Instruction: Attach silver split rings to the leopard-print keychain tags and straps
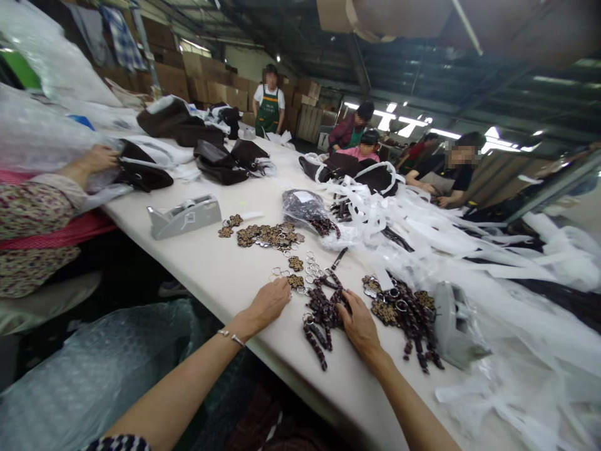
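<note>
My left hand [268, 305] is at the front of the table, its fingertips closed at the edge of a brown, spotted flower-shaped charm [295, 281]. Just beyond lie a second flower charm [295, 263] and several loose metal rings [312, 266]. With fingers curled, my right hand [360, 322] grips at the right side of a heap of dark patterned straps [322, 307]; its fingertips are partly hidden among them. Farther back is a pile of flower charms [267, 235]. To the right of my right hand, straps with charms attached [406, 313] lie bunched together.
A grey tape dispenser [185, 216] stands at left, another [457, 326] at right. A plastic bag of dark pieces [304, 207] lies mid-table. White strips [422, 232] cover the right side. Dark bags [220, 160] lie farther back. A co-worker's hand [101, 158] is at left.
</note>
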The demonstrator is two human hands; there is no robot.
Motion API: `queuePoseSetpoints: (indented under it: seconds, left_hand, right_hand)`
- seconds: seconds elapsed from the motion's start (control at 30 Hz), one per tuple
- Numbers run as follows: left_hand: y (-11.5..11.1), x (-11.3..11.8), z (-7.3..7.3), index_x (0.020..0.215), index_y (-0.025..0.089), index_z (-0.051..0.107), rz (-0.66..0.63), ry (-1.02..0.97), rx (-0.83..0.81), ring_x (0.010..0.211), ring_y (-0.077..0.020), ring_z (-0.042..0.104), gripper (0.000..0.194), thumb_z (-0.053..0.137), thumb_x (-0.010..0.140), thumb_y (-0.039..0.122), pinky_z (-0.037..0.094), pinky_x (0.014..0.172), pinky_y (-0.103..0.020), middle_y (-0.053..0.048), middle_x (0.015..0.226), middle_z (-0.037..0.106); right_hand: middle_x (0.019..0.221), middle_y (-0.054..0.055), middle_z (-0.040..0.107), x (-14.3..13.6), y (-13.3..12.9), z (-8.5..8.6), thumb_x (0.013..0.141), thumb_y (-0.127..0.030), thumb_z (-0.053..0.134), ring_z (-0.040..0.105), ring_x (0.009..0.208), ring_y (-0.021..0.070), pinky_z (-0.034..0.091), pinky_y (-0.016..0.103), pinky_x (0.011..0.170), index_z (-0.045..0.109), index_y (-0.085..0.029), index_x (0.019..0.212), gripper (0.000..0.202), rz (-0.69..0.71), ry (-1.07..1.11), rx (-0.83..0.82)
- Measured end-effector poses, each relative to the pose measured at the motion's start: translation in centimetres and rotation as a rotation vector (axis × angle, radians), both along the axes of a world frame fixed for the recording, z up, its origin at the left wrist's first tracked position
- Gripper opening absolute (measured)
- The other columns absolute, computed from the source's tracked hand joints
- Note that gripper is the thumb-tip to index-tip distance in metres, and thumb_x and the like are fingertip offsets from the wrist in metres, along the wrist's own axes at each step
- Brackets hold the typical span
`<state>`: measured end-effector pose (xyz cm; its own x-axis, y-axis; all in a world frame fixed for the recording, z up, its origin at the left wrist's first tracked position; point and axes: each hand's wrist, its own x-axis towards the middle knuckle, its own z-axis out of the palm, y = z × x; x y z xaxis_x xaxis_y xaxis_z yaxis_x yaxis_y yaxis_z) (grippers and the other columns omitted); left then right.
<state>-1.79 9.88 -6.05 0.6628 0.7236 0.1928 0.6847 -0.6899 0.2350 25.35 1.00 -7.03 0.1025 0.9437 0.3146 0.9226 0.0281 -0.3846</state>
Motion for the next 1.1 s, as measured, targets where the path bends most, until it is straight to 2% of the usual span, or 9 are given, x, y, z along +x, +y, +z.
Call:
queuePoseSetpoints:
  seconds: [0.23,0.43,0.57,0.63,0.67,0.77,0.83,0.93,1.1]
  left_hand:
    - [-0.6,-0.8,0.7,0.094,0.009,0.062,-0.092,0.053,-0.018,0.091,-0.0244,0.059,0.024,0.039,0.09,0.002,0.053,0.076,-0.036,-0.015,0.098,0.061]
    - [-0.3,-0.2,1.2,0.076,0.01,0.062,-0.151,-0.088,-0.155,0.085,-0.0253,0.062,0.022,0.044,0.085,0.0,0.054,0.075,-0.039,-0.017,0.088,0.063]
    - [0.6,-0.9,1.9,0.078,0.013,0.062,-0.101,-0.326,-0.275,0.082,-0.0219,0.063,0.015,0.05,0.083,0.005,0.053,0.078,-0.037,-0.011,0.087,0.063]
    - [0.2,-1.2,2.2,0.085,0.013,0.061,-0.063,-0.463,-0.356,0.079,-0.0193,0.063,0.012,0.05,0.087,0.013,0.054,0.075,-0.034,-0.009,0.086,0.064]
    - [-0.3,-1.3,2.3,0.09,0.013,0.061,-0.047,-0.518,-0.39,0.077,-0.018,0.064,0.015,0.048,0.09,0.018,0.054,0.073,-0.032,-0.008,0.086,0.064]
    - [-2.9,-1.0,2.6,0.098,0.013,0.062,0.0,-0.781,-0.603,0.076,-0.0152,0.065,0.026,0.046,0.095,0.034,0.054,0.069,-0.027,-0.006,0.086,0.066]
    - [-4.8,-0.4,2.9,0.092,0.013,0.065,0.056,-1.119,-0.926,0.074,-0.014,0.063,0.025,0.061,0.087,0.037,0.052,0.068,-0.025,-0.005,0.084,0.066]
    - [-7.0,0.3,3.6,0.084,0.012,0.069,0.096,-1.388,-1.206,0.068,-0.0108,0.059,0.022,0.075,0.077,0.033,0.049,0.067,-0.022,-0.002,0.078,0.065]
    - [-8.0,0.8,4.4,0.081,0.012,0.069,0.044,-1.512,-1.32,0.068,-0.0121,0.061,0.021,0.078,0.076,0.03,0.049,0.069,-0.025,-0.003,0.076,0.067]
  right_hand:
    - [0.133,0.016,0.058,0.4,0.3,0.1,0.094,-0.038,0.048,0.051,0.126,0.0283,0.038,0.047,0.11,0.062,-0.013,0.124,0.042,0.012,0.011,-0.004]
    - [0.13,0.016,0.061,0.5,0.4,0.8,0.091,-0.038,0.051,0.054,0.122,0.029,0.04,0.048,0.107,0.064,-0.015,0.12,0.039,0.018,0.023,0.018]
    - [0.131,0.017,0.059,-0.2,0.1,2.9,0.089,-0.038,0.054,0.05,0.126,0.0303,0.034,0.051,0.111,0.063,-0.014,0.121,0.041,0.001,0.063,0.109]
    - [0.125,0.015,0.064,-1.5,-0.3,4.5,0.088,-0.04,0.057,0.054,0.12,0.0296,0.038,0.05,0.107,0.065,-0.016,0.119,0.04,0.018,0.211,0.137]
    - [0.119,0.013,0.067,-2.5,-0.6,5.4,0.088,-0.041,0.058,0.059,0.113,0.0281,0.043,0.048,0.102,0.065,-0.018,0.117,0.039,0.037,0.336,0.104]
    - [0.102,0.008,0.072,-5.9,-1.4,7.7,0.084,-0.045,0.064,0.067,0.089,0.0218,0.054,0.038,0.083,0.066,-0.018,0.116,0.042,0.122,0.786,-0.154]
    - [0.096,0.006,0.073,-8.1,-2.0,8.8,0.081,-0.045,0.068,0.067,0.079,0.0184,0.054,0.033,0.074,0.068,-0.017,0.111,0.041,0.173,0.975,-0.302]
    - [0.081,0.003,0.072,-10.4,-2.6,9.7,0.078,-0.042,0.072,0.063,0.066,0.0146,0.053,0.029,0.065,0.071,-0.016,0.097,0.032,0.21,1.078,-0.368]
    - [0.064,0.002,0.068,-11.0,-3.2,10.5,0.077,-0.041,0.073,0.061,0.059,0.0135,0.051,0.027,0.06,0.069,-0.015,0.081,0.027,0.181,1.12,-0.345]
